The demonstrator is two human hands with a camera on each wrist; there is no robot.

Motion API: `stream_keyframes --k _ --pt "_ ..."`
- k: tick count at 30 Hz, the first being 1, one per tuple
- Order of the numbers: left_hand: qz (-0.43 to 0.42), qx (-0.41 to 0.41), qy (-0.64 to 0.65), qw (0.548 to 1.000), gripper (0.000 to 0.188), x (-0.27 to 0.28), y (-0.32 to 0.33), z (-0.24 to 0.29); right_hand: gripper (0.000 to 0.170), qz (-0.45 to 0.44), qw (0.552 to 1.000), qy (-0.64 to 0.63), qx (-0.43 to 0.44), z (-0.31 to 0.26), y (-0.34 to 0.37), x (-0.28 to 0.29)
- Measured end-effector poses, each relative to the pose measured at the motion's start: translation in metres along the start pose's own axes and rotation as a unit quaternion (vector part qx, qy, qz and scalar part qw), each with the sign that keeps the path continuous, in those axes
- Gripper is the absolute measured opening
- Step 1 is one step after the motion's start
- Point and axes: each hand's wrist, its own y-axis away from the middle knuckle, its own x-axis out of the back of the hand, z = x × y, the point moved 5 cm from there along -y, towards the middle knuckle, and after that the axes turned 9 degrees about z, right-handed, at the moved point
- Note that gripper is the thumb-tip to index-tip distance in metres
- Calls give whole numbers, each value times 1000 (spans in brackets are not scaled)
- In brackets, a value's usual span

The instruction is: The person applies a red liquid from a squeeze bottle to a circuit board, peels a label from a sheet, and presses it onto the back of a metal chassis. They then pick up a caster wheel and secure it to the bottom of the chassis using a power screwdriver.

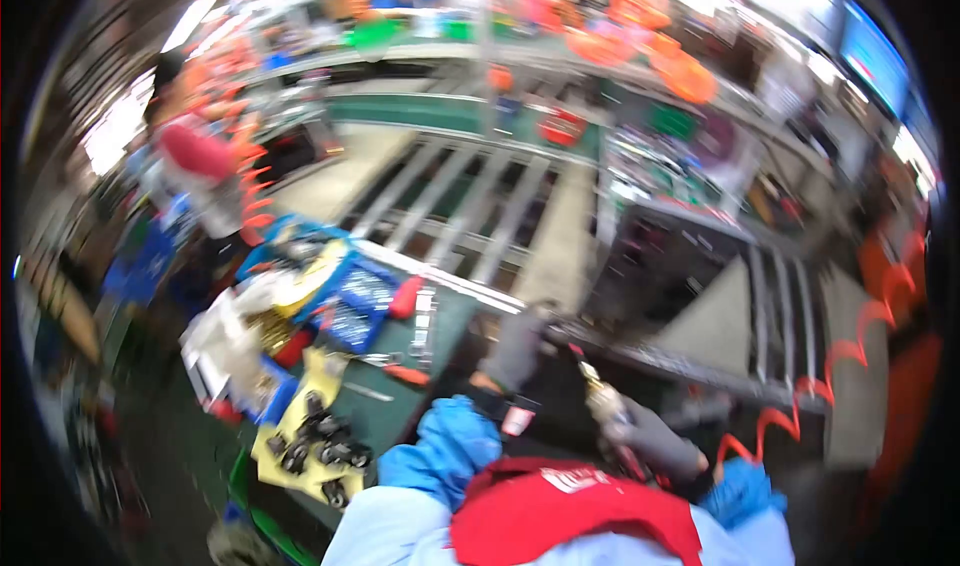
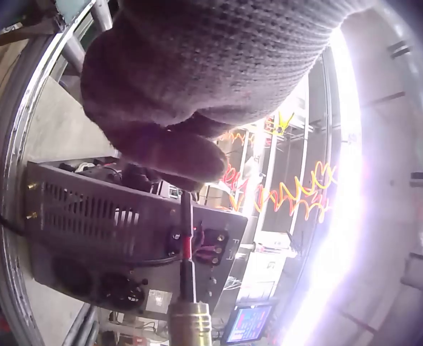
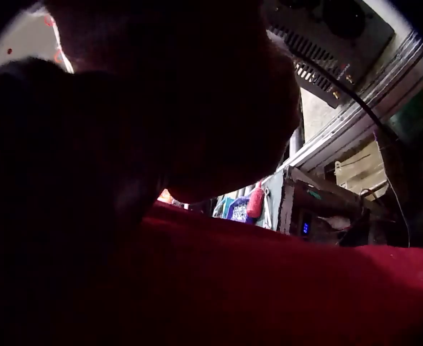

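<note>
My gloved left hand is over the dark front edge of the bench, its fingers curled. In the left wrist view its fingertips pinch at the tip of a screwdriver bit, which has a red band. My gloved right hand grips a power screwdriver with a brass-coloured nose, pointing up and left toward the left hand. Beyond both hands stands a dark metal case with vent slots, fans and an open top. The right wrist view is mostly dark, with red cloth in front.
Roller conveyor runs behind the bench. On the left lie blue bins of small parts, red-handled pliers and black casters on yellow card. Orange coiled hose hangs at right. Another person stands far left.
</note>
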Motion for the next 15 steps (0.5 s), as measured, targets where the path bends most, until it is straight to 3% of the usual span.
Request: stream_keyframes --k 2,3,5,15 --pt "-44 32 -5 998 34 -10 -7 -10 60 46 997 42 50 7 -5 10" --pt "-67 11 4 998 35 -17 -8 -11 62 57 998 16 5 -1 3 5" --pt "-91 -8 41 995 37 -25 -9 -17 64 63 998 6 9 2 4 9" --pt "-93 93 149 980 33 -67 -20 -35 73 108 993 35 5 -7 22 27"
